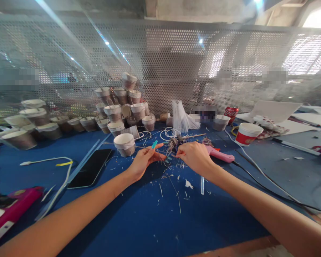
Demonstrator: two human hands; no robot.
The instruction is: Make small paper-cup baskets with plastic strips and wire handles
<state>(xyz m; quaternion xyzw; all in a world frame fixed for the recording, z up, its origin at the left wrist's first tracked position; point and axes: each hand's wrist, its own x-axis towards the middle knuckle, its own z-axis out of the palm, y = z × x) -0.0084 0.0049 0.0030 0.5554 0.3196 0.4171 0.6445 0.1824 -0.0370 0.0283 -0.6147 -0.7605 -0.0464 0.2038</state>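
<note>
In the middle of the head view lies a small bunch of grey-purple, dried-looking strands [176, 143]. My left hand [142, 162], with long turquoise nails, is at its left, thumb and fingers closed around a thin stem that seems to run into the bunch. Curled in at the bunch's near right side is my right hand [196, 157]; its fingertips are pinched together, and what they grip is hidden. Just behind the right hand rests a pink glue gun [222, 155] with a black cord. A white paper-lined pot [124, 144] stands behind my left hand.
Stacked small pots [113, 113] line the back left before a perforated metal screen [171, 53]. A black phone [91, 169] and a magenta tool [18, 205] lie left. To the right are a red-and-white cup [247, 135], a soda can [231, 115] and cables. White scraps litter the blue tabletop [160, 217].
</note>
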